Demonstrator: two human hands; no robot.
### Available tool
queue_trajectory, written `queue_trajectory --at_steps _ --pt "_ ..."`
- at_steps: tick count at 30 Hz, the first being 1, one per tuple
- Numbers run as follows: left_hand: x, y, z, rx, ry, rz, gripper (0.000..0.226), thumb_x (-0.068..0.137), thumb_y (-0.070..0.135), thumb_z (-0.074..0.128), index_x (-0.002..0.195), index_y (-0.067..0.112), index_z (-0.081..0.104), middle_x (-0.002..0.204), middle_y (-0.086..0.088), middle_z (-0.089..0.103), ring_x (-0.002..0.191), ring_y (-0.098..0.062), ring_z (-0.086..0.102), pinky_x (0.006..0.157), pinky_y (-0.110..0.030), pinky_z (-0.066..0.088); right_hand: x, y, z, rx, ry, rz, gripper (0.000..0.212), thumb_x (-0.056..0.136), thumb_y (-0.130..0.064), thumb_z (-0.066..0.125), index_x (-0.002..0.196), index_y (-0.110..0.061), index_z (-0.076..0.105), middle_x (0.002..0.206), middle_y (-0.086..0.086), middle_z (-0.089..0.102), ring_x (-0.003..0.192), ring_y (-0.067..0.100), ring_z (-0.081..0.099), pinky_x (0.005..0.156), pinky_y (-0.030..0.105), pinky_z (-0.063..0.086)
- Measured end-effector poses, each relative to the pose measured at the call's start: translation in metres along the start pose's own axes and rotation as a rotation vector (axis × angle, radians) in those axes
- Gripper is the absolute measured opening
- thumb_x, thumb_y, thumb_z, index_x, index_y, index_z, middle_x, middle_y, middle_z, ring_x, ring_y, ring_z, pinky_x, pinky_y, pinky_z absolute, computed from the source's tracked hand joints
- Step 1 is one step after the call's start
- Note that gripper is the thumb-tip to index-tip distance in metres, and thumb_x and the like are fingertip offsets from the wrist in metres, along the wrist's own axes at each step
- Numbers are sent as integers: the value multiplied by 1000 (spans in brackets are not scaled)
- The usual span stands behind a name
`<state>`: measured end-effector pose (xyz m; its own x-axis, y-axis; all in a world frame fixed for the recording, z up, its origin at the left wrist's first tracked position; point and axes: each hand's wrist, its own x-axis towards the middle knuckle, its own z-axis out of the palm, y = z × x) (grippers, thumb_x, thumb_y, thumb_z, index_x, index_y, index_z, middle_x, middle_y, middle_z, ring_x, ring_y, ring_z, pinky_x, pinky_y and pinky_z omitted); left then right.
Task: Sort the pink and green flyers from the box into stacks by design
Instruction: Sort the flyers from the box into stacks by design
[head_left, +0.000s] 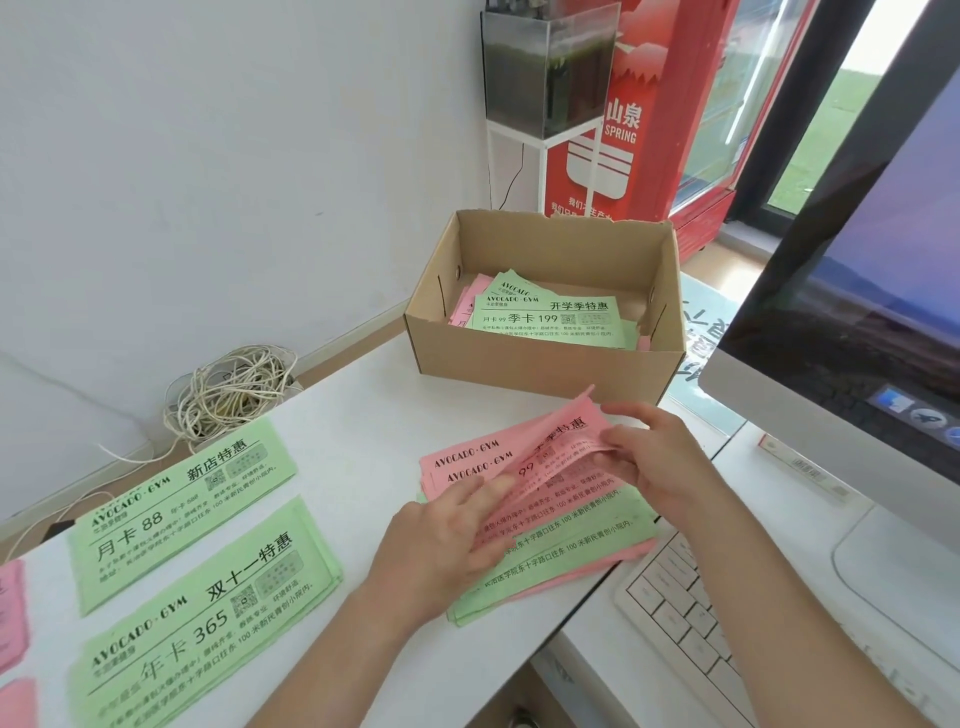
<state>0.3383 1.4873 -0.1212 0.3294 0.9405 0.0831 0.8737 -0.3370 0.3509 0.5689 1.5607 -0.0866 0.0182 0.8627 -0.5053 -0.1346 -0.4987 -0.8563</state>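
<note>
1. The cardboard box (545, 364) stands open at the far edge of the white bench (363, 415). Inside it green flyers (550, 317) lie over pink ones, and the top one reads "AVOCADO·GYM" and "季卡 199".
2. A mixed pile (561, 556) of pink and green flyers lies in front of the box and reaches the right edge of the bench.
3. The right hand (660, 467) pinches the right end of the top pink flyer (571, 426), and the sheet bends upward.
4. The left hand (452, 540) presses on the pile with straight fingers.
5. Toward the left edge lie two green stacks: "月卡 88" (182, 509) behind and "年卡 365" (208, 618) nearer.
6. Sorted pink flyers (10, 613) show at the left edge, cut off by the frame.
</note>
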Motion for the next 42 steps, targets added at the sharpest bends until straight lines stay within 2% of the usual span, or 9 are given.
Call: queue_trajectory --at_steps 4,8,14,22,26,30,34,38,42 --pt "2 -1 -4 4 110 -34 58 93 31 45 138 53 16 93 9 69 63 -19 62 56 -30 50 -1 -4 7 93 10 -29 26 93 1 51 117 -9 55 100 22 68 80 27 71 67 30 60" --pt "-4 -10 -6 -207 201 -129 78 96 12 40 136 66 -1 138 6 49 85 -27 64 70 -24 43 -5 5 0 -768 154 -216 31 95 -21 51 125 -25 52 108 -6 63 86 13 64 72 33 54" --pt "-1 -15 5 43 95 -76 56 83 46 60 135 39 40 122 1 57 68 -18 63 50 -28 50 -15 30 3 -1385 70 -371 47 88 -24 60 131 -33 42 128 -17 54 112 16 46 79 33 45" --pt "4 -1 1 234 -139 -168 76 85 60 52 148 33 18 120 2 55 95 -23 59 84 -29 41 -20 24 3 -1319 61 -320 57 84 -35 65 133 -40 37 111 -3 57 105 19 56 82 35 51" --pt "4 -10 2 196 -29 -29 47 77 53 68 116 28 61 72 2 64 59 -18 61 56 -27 45 -20 22 -1 -1261 -10 -317 72 83 -39 69 143 -39 29 125 -7 54 121 16 44 94 36 45" --pt "5 -12 9 238 89 49 27 83 44 48 71 26 64 53 7 52 38 -18 50 40 -21 35 -13 23 -5 -1106 23 -345 76 82 -34 72 146 -34 31 135 -8 51 122 20 44 100 42 42" --pt "2 -8 7 155 137 10 18 85 37 43 78 24 54 58 8 55 42 -18 51 42 -22 33 -7 26 -6 -993 70 -412 56 85 -41 67 137 -30 48 125 -6 58 113 17 53 92 38 46" --pt "0 -3 2 41 130 -7 29 90 25 51 118 26 43 73 5 64 42 -22 49 41 -26 38 -4 24 1 -738 131 -468 31 91 -40 59 121 -31 61 103 -15 66 92 0 60 76 25 48" --pt "-3 -7 6 80 56 50 70 93 22 51 146 49 13 138 -2 50 58 -27 60 44 -32 48 0 20 14 -637 147 -485 26 91 -47 56 107 -32 70 93 -19 70 89 -3 63 71 17 47"
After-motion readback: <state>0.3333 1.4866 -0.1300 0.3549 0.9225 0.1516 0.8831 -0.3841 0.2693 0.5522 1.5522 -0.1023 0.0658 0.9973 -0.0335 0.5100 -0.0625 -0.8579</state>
